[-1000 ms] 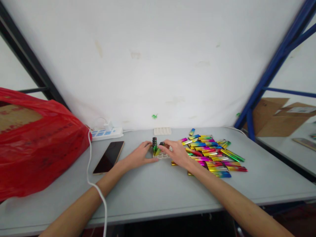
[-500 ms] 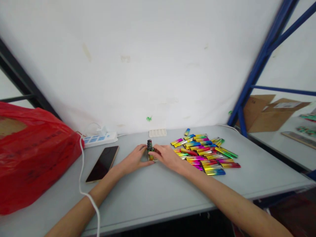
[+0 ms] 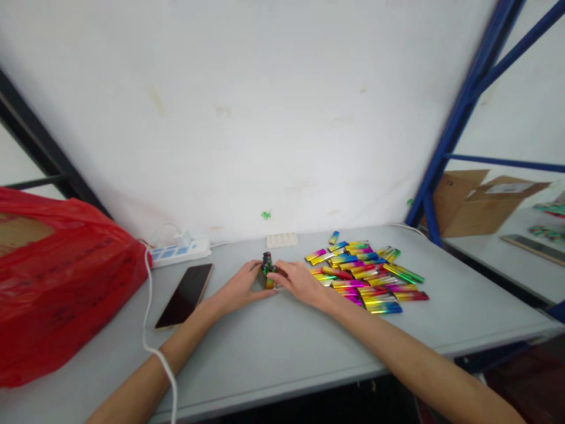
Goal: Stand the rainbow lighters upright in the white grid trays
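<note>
Between my hands, near the table's middle, several lighters [image 3: 267, 268] with dark tops stand upright in a close row. My left hand [image 3: 242, 287] curves around their left side, fingers behind and thumb stretched along the front. On the right, my right hand [image 3: 298, 281] has its thumb and fingers closed at a lighter at the near end of the row. A bit of something pale shows under the row, mostly hidden by my fingers. Right of my hands lies a loose pile of shiny multicoloured lighters [image 3: 366, 274].
A pale compartmented tray [image 3: 282, 239] lies by the wall. At left are a phone [image 3: 185, 295], a power strip [image 3: 180, 252], a white cable [image 3: 147, 318] crossing over my left forearm, and a red plastic bag [image 3: 66, 288]. A cardboard box [image 3: 481, 206] stands beyond the blue frame [image 3: 435, 176].
My hands stay around the row of lighters with only slight finger shifts. The lighter at its near end sits a little differently. The whole view has moved slightly.
</note>
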`<state>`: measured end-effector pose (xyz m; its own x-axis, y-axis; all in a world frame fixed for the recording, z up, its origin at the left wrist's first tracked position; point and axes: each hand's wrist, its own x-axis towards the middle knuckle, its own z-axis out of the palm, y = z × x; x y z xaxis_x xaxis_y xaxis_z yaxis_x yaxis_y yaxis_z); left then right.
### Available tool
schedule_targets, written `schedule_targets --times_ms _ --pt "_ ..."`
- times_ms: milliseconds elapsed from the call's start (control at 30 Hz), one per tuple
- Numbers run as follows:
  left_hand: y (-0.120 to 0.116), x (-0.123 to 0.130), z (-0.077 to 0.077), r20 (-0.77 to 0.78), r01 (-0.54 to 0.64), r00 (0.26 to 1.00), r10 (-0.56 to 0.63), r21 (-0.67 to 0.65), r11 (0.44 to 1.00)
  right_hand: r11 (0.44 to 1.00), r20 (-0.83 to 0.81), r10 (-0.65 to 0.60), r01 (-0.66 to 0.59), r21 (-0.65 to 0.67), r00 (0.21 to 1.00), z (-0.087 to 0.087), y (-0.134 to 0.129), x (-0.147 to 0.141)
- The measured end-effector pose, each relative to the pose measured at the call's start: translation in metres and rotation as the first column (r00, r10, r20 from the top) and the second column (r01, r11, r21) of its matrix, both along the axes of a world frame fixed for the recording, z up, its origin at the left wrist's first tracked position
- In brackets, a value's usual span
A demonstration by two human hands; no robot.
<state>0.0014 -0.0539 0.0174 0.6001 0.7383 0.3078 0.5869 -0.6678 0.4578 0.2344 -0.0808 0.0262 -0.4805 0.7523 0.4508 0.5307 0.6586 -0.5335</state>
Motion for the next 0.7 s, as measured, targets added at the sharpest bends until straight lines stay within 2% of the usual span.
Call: schedule_targets --times_ms 233,433,567,700 --pt "-0.001 0.001 0.001 -0.007 0.012 1.000 -0.012 -0.021 1.000 0.997 0.206 -0.050 0.036 0.069 0.977 0.013 -0.005 -0.004" --pt "-0.003 0.002 0.005 -0.009 0.025 1.000 -0.025 -0.019 1.000 0.992 0.408 -0.099 0.057 0.115 0.908 0.018 -0.012 -0.008" --pt "-0.001 0.001 0.003 -0.017 0.016 1.000 -0.016 -0.017 1.000 0.979 0.473 -0.188 0.123 0.165 0.861 0.018 -0.013 -0.013" --pt "-0.001 0.000 0.001 -0.028 -0.013 1.000 0.013 -0.013 1.000 0.979 0.429 -0.144 0.066 0.193 0.892 0.023 -0.008 0.005"
